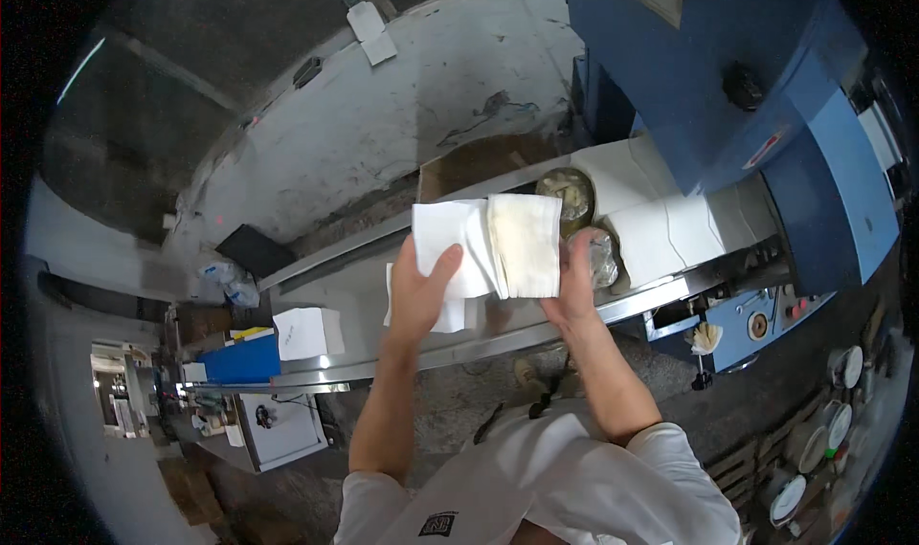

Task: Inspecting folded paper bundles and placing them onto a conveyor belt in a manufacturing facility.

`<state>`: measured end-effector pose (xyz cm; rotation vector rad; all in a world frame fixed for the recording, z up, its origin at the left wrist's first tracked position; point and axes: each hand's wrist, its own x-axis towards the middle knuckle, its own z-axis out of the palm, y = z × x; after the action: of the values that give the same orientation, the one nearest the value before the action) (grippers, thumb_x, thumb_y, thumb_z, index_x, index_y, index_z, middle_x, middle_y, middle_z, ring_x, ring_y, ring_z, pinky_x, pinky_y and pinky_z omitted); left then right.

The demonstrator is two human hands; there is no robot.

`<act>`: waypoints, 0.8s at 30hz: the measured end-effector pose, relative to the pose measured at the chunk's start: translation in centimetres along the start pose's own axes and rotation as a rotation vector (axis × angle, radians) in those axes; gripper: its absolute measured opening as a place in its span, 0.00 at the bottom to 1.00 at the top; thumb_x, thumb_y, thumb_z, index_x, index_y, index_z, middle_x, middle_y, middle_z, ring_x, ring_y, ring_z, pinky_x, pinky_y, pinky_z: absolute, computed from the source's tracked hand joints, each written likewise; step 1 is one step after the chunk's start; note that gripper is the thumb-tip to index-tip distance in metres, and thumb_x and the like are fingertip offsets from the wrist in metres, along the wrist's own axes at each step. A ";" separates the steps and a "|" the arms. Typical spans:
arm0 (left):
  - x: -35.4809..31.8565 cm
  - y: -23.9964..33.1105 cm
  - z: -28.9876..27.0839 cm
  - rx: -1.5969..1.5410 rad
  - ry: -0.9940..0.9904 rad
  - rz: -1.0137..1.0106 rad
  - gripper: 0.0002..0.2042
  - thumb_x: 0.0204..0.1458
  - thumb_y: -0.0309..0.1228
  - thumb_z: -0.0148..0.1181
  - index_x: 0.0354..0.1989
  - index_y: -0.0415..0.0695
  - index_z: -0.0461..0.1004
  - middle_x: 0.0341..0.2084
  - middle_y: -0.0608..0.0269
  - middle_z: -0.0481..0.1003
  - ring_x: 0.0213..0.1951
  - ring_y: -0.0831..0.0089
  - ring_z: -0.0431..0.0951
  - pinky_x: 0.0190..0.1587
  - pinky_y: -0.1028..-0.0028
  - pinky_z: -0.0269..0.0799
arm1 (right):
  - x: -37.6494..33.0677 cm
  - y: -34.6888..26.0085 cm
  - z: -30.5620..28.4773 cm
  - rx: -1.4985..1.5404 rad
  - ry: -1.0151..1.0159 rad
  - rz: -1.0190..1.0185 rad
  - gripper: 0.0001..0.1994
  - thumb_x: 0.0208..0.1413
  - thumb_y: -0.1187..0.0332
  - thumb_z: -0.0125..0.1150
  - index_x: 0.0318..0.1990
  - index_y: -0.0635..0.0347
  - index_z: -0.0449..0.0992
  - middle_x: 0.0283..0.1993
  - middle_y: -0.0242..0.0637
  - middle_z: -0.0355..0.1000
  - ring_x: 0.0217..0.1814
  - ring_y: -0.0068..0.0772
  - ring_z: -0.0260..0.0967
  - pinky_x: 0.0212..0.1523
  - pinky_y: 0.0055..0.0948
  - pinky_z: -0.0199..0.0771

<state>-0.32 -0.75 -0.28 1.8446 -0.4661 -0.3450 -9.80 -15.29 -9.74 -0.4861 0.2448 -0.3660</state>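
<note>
Above a metal-edged bench (369, 337), I hold a stack of paper (525, 248) up between both hands. Its right part is a thick cream-coloured block, and white sheets bend away from it on the left. My left hand (417, 294) is closed on the white sheets, thumb lying on top and fingers hidden underneath. Along the stack's right edge, my right hand (574, 287) presses with its thumb upright, the other fingers partly hidden below. Another white paper pile (450, 317) lies on the bench beneath, partly covered by my left hand and the stack.
On the right, white paper sheets (661, 239) lie beside a large blue machine (737, 114). A round tin (565, 193) and a clear plastic-wrapped item (603, 258) sit behind my right hand. Farther left are a white paper block (304, 334) and a blue box (239, 361).
</note>
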 end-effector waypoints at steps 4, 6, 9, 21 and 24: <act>1.0 -5.0 1.5 -0.076 0.002 0.012 0.17 0.54 0.33 0.61 0.47 0.35 0.70 0.38 0.53 0.78 0.38 0.72 0.77 0.42 0.71 0.72 | 0.8 0.0 2.1 -0.841 -0.116 -0.067 0.36 0.65 0.46 0.39 0.67 0.70 0.49 0.67 0.49 0.55 0.68 0.37 0.54 0.67 0.30 0.50; 2.6 -7.3 3.5 -0.170 -0.015 0.019 0.17 0.53 0.32 0.61 0.47 0.34 0.70 0.38 0.55 0.78 0.40 0.73 0.76 0.44 0.71 0.71 | 4.1 1.7 -2.7 -0.846 -0.050 -0.043 0.40 0.64 0.44 0.41 0.68 0.74 0.44 0.70 0.53 0.50 0.71 0.39 0.48 0.69 0.31 0.45; 3.7 -8.6 3.3 -0.218 0.001 0.007 0.17 0.53 0.30 0.61 0.49 0.35 0.71 0.39 0.57 0.77 0.41 0.74 0.75 0.45 0.72 0.70 | 5.9 1.5 -1.1 -0.919 -0.098 -0.010 0.42 0.63 0.43 0.41 0.68 0.76 0.42 0.71 0.58 0.45 0.74 0.45 0.42 0.71 0.31 0.40; 6.5 -12.1 4.6 -1.147 -0.047 -0.512 0.23 0.58 0.40 0.51 0.59 0.40 0.64 0.52 0.58 0.70 0.50 0.68 0.72 0.51 0.66 0.69 | 7.4 2.1 5.6 -2.064 0.019 -0.260 0.50 0.52 0.32 0.46 0.68 0.68 0.46 0.67 0.74 0.42 0.71 0.74 0.38 0.64 0.68 0.40; 6.7 -14.8 5.6 -1.399 -0.071 -0.331 0.26 0.62 0.45 0.45 0.64 0.42 0.59 0.57 0.63 0.66 0.56 0.71 0.67 0.58 0.68 0.63 | 7.4 2.9 8.5 -2.321 -0.074 -0.336 0.51 0.50 0.31 0.46 0.66 0.71 0.50 0.67 0.73 0.44 0.70 0.72 0.39 0.62 0.70 0.42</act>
<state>5.19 -4.54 -16.12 0.5209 0.0942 -0.7227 0.39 -12.41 -4.91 -2.8411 0.4408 -0.2268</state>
